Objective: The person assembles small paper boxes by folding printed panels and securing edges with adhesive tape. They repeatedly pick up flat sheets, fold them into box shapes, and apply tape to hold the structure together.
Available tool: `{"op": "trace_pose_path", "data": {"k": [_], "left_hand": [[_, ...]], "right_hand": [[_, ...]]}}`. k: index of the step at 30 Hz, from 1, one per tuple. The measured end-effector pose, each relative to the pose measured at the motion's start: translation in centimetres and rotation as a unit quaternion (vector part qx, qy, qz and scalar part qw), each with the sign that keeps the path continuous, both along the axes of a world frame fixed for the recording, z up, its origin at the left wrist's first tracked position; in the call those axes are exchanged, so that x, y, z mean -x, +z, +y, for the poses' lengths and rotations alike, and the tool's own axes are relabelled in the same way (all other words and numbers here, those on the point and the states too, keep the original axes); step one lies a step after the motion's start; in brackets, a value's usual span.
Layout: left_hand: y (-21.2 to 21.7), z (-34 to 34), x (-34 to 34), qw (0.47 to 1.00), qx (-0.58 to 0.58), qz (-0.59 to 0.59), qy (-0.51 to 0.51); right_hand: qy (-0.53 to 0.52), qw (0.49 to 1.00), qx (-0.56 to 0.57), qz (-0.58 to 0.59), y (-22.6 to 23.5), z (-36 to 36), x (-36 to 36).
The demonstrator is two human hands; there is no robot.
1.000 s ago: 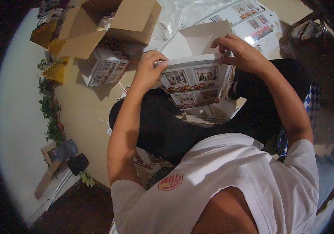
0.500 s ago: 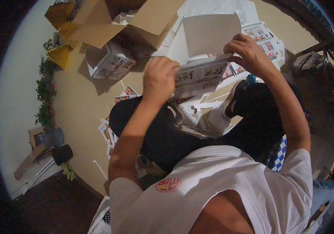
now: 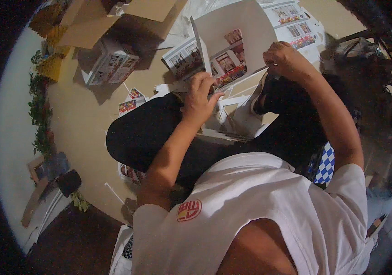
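A folded sheet of white card (image 3: 258,36) stands up in front of me, its panels bent at angles. Pictures of house fronts show between the panels; I cannot tell whether they belong to this sheet or to one behind it. At its lower left corner, my left hand (image 3: 199,98) grips the edge, thumb apart from the fingers. My right hand (image 3: 285,59) is closed on the right edge, fingertips pinched together. Another printed panel (image 3: 184,59) sticks out left of the upright flap. More printed card sheets (image 3: 294,27) lie beyond my right hand.
An open brown carton (image 3: 152,9) stands at the far left, with a printed white box (image 3: 113,66) beside it. Small printed pieces (image 3: 128,106) and white card strips (image 3: 235,103) lie around my legs. Green plants (image 3: 40,110) line the left wall. A dark rack (image 3: 365,59) stands right.
The card sheet has swung open: its printed front faced me before, and now its white inner panels show. My left hand has moved right and down in the picture. The view has shifted slightly.
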State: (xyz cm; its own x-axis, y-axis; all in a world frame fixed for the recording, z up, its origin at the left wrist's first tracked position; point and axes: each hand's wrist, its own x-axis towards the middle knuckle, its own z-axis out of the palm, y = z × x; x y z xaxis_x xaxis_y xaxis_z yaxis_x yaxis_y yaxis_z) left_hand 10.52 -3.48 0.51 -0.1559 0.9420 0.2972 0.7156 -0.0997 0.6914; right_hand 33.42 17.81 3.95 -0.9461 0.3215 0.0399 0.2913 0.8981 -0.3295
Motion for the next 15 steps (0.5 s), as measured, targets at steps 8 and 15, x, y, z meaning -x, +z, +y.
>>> {"op": "trace_pose_path", "data": {"k": [8,15], "left_hand": [[0.1,0.1,1.2,0.999,-0.017,0.026,-0.043],[0.7,0.8,0.6,0.997,-0.039,0.053,-0.033]], "right_hand": [[-0.006,0.999,0.04,0.018,-0.7,0.4,0.6],[-0.049,0.997,0.06,-0.028,-1.5,0.7,0.4]]}}
